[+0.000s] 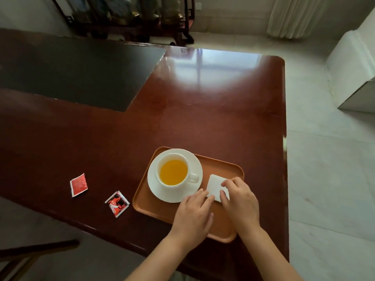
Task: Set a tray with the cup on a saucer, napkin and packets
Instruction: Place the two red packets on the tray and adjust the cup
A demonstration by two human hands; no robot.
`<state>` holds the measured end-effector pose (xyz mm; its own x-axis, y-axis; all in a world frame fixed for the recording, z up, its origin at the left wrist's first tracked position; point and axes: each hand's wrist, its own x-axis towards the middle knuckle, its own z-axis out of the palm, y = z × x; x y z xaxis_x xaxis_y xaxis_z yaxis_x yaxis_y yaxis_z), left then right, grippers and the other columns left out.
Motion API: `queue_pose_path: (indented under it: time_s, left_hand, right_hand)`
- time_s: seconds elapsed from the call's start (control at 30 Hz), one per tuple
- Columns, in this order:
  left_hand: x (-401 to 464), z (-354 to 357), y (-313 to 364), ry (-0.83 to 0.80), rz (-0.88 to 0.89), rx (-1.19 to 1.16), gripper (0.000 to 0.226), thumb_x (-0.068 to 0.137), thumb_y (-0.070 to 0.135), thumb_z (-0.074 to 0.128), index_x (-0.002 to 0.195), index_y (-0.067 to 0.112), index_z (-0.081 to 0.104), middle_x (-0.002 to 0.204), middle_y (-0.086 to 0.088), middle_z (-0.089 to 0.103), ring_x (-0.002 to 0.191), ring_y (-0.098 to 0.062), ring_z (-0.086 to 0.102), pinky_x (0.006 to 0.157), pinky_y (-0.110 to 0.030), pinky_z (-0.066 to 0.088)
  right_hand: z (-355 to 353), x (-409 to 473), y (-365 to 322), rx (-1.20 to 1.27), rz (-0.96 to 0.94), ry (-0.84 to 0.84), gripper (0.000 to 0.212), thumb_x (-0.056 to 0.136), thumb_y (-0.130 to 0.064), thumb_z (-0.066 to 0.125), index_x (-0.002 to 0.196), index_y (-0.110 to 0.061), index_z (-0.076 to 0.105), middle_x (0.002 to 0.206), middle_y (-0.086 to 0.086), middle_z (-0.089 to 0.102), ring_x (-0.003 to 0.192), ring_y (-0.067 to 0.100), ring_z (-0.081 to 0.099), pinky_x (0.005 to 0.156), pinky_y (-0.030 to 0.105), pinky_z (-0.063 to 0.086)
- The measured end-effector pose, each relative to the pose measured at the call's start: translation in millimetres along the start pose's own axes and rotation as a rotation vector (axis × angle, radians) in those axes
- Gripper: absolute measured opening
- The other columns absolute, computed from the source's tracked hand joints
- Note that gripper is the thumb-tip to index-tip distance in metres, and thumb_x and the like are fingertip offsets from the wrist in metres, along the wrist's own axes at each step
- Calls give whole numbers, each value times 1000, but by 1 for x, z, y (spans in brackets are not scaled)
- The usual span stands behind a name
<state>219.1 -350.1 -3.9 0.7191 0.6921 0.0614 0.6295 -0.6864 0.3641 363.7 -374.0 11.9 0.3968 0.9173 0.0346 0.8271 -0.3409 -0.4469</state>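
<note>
An orange-brown tray point(223, 165) lies near the table's front right. On its left half stands a white cup point(162, 185) of orange liquid on a white saucer point(194, 165), handle turned right. A folded white napkin point(214, 184) lies on the tray to the right of the saucer. My left hand point(192, 218) rests its fingertips on the napkin's near left edge. My right hand point(240, 201) presses fingers on the napkin's right side. Two red packets lie on the table left of the tray: a plain red packet point(78, 184) and a red-and-black packet point(117, 203).
The dark red wooden table point(203, 118) has a black inset panel point(81, 74) at the back left. Its right edge borders pale floor. A white block point(353, 63) stands at the far right, dark furniture at the back.
</note>
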Motion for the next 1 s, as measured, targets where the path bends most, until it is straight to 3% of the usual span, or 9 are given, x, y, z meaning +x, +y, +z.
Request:
queue_pose_path:
  time_s: [0.13,0.33,0.57,0.7,0.83,1.0]
  left_hand:
    - [-11,-40,-23,119,-55,-34,22,85,21,56,105,18,64,89,3,69,79,-15,64,74,-30,54]
    - [-50,-88,-70,229,-261,60,17,83,16,57,98,14,65,85,-1,68,76,-19,63,74,-34,51]
    - [-85,-125,-135,310,-425,88,17,77,13,63,94,11,66,82,-1,68,73,-21,64,71,-32,52]
    - [-96,-137,-182,299,-435,89,18,75,13,66,93,11,67,82,-1,68,72,-20,64,70,-31,52]
    - [-108,-144,-233,231,-407,85,22,71,12,73,91,12,68,81,0,69,72,-19,66,69,-31,53]
    - [-113,-147,-299,112,-372,89,25,68,10,76,92,11,70,83,-3,71,73,-23,68,69,-34,54]
  right_hand:
    - [-4,-4,-45,36,-157,30,6,77,-11,66,74,-10,62,76,4,63,64,23,56,51,29,40]
    - [10,2,-120,11,-394,-29,3,78,-13,67,81,-11,66,79,6,66,69,23,60,56,34,53]
    - [42,14,-189,-50,-560,-37,12,66,-6,71,72,-13,62,72,4,62,63,27,58,50,36,48]
    - [68,16,-223,-128,-611,-52,9,70,-13,70,75,-15,63,77,2,63,66,23,58,52,34,48]
    - [97,12,-253,-212,-576,-133,18,68,-17,76,81,-16,64,83,2,65,68,21,60,54,31,50]
    - [130,3,-278,-324,-371,-277,32,65,-21,79,94,-15,67,95,5,69,79,24,65,58,33,54]
